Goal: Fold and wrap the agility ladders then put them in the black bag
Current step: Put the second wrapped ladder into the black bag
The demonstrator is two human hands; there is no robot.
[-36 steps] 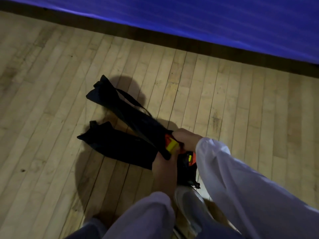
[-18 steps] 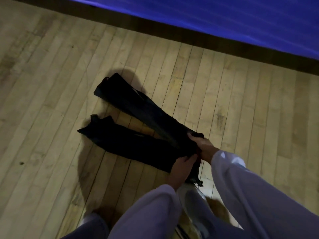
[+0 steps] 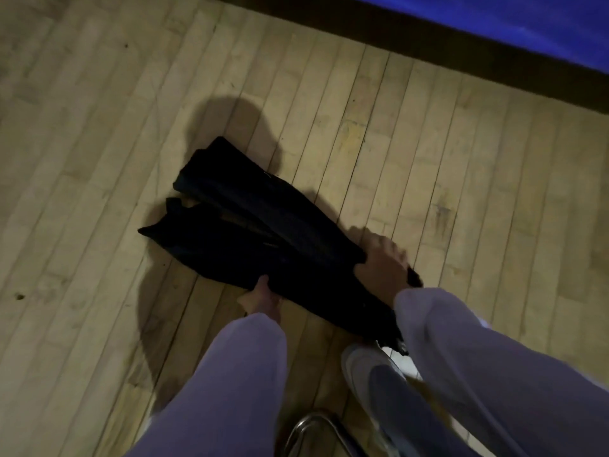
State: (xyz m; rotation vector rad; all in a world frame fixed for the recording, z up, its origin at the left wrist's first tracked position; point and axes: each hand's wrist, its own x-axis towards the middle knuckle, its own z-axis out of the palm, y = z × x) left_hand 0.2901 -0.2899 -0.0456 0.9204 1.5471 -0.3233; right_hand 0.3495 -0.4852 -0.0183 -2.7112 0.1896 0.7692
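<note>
The far black bag (image 3: 263, 206) lies flat on the wooden floor (image 3: 99, 127), running slantwise from the middle of the boards toward the person. The near black bag (image 3: 230, 255) lies alongside it, touching it along most of its length. The right hand (image 3: 384, 262) lies over the near end of the far black bag with its fingers bent down on the fabric; the blur hides whether it grips or only presses. The left hand (image 3: 262, 296) pinches the near long edge of the near black bag, thumb on top. Pale sleeves (image 3: 461, 357) cover both arms, and the right one hides the near end of that bag. A grey shoe (image 3: 359, 367) stands just beside that end, and a bent chrome tube (image 3: 309, 423) shows at the floor's near edge. Along the floor's far edge run a dark baseboard (image 3: 428, 37) and blue padding (image 3: 527, 21). A second ago the orange and yellow agility ladder showed at the bag's mouth between both hands; now none of it shows. The bags, then splayed apart at their far ends, now lie close together, and the left hand has moved from the mouth to the near bag's side.
</note>
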